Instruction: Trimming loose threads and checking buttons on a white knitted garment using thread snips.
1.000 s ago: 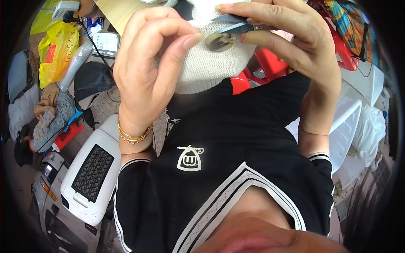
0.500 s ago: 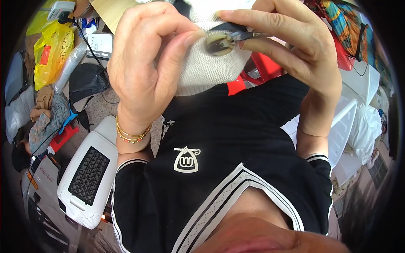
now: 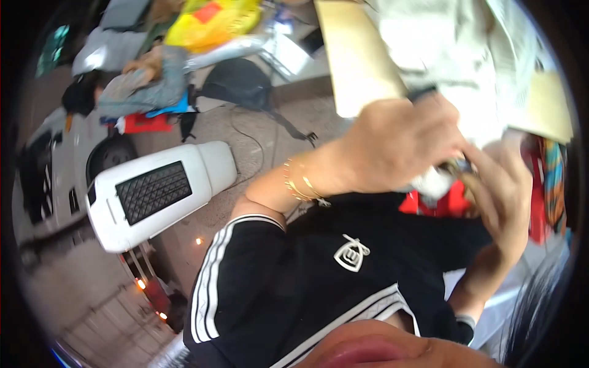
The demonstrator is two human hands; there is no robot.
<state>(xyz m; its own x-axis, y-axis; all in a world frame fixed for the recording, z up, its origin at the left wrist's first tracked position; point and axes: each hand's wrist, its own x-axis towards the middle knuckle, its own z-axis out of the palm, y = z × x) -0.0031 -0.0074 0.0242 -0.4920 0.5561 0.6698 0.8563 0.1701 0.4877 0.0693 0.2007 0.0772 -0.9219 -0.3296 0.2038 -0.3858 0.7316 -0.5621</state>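
White knit fabric (image 3: 481,113) hangs bright and overexposed in front of me at the upper right. Both hands meet at it, smeared by motion. My left hand (image 3: 402,144), with gold bracelets at the wrist, has its fingers bent and closed at the fabric, a dark piece (image 3: 423,94) showing above its knuckles. My right hand (image 3: 503,184) is curled close beside it, fingertips near a round olive-brown button (image 3: 453,165). What the right fingers grip is blurred. A white bit of the knit (image 3: 433,183) shows below the hands.
Beige boards (image 3: 359,58) stand at the upper middle. A black bag (image 3: 236,86) lies on the floor, left of centre. A white scooter-like seat piece with a black mesh panel (image 3: 153,193) is at the left. Yellow bag (image 3: 215,24) and red stool (image 3: 445,199) are nearby.
The view has swung left, so hands and knit now sit farther right. My left hand has turned and drawn close to my right. The dark snips-like tool once in my right hand is no longer distinct.
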